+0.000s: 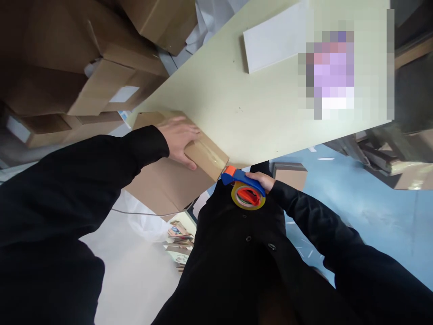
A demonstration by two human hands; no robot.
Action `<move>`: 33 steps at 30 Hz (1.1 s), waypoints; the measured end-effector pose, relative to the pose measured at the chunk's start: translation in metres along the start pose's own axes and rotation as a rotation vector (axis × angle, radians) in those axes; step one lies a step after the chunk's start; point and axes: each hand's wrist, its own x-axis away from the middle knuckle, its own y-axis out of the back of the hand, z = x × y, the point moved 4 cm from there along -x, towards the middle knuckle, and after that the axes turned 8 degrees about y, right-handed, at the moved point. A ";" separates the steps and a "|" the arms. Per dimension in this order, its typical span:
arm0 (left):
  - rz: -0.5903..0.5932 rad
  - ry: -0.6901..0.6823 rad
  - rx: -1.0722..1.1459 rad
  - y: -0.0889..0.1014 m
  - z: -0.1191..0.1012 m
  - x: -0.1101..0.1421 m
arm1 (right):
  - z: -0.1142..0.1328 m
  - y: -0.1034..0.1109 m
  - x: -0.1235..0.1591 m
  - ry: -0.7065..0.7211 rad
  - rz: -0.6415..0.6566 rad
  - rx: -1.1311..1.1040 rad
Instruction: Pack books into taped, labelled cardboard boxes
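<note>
A brown cardboard box (169,187) lies at the near edge of the pale table, with a glossy strip of tape (214,155) along its narrow side. My left hand (181,139) rests on that narrow side, fingers spread and thumb stretched out. In my right hand (262,180) is a tape dispenser (248,178), blue with an orange front end and a roll of yellowish tape. The dispenser's front end is at the box's right corner; whether it touches the box I cannot tell. The fingers under its handle are mostly hidden.
The pale table (189,85) carries a flat white box (274,38) at the back; a blurred-out patch covers the area right of it. Large cardboard boxes (108,83) stack up at the left. Flattened cardboard (382,158) lies on the right, above a blue floor (379,212) with paper scraps.
</note>
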 end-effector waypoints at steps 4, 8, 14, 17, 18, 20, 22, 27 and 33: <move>-0.260 0.082 -0.084 0.012 0.015 0.030 | 0.013 -0.020 -0.007 0.009 -0.016 -0.178; -0.431 0.383 0.093 0.019 0.037 0.047 | 0.050 -0.022 -0.018 0.151 -0.077 -0.369; -0.658 0.626 0.318 0.064 0.062 0.020 | 0.170 -0.003 -0.050 0.415 -0.116 -0.269; -0.641 0.424 0.320 0.075 0.057 0.013 | 0.221 0.010 -0.054 0.501 -0.206 -0.053; -0.595 0.315 0.283 0.072 0.052 0.013 | 0.231 0.013 -0.054 0.503 -0.235 0.022; -0.512 0.204 0.205 0.062 0.044 0.018 | 0.240 0.017 -0.054 0.476 -0.268 0.134; -0.473 0.242 0.170 0.050 0.043 0.021 | 0.237 0.017 -0.053 0.451 -0.269 0.165; -0.463 0.331 0.138 0.042 0.045 0.018 | 0.200 0.015 -0.050 0.422 -0.233 0.040; -0.462 0.322 0.134 0.044 0.042 0.018 | 0.123 0.006 -0.034 0.249 -0.142 -0.126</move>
